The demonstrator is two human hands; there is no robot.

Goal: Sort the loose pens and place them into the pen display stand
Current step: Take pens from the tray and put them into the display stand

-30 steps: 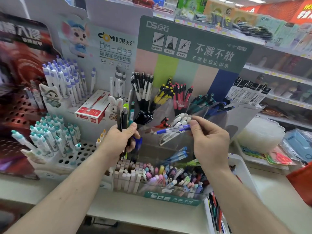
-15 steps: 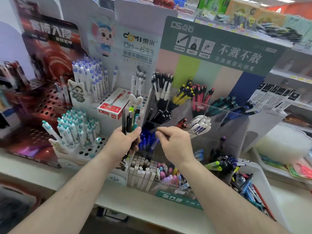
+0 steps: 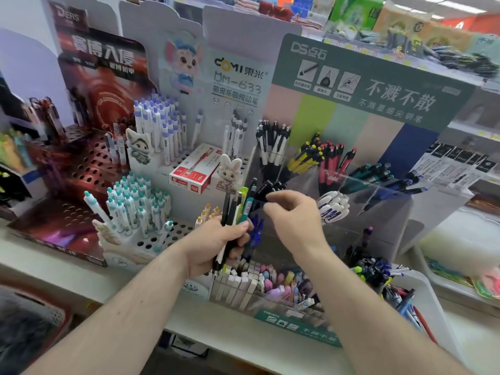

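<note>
Head view: I am seeing the left hand [image 3: 216,244] gripping a bundle of loose pens [image 3: 238,209] upright, just in front of the pen display stand [image 3: 351,182]. The right hand [image 3: 293,220] is hovering beside the bundle with fingers curled; I cannot tell whether it is pinching anything. The stand's clear compartments are blurring, and the right hand is hiding the blue pens [image 3: 255,231] behind it.

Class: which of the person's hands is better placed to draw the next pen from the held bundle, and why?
The right hand: it holds nothing, fingers curled beside the pen tops. The left hand is occupied gripping the bundle of pens.
</note>
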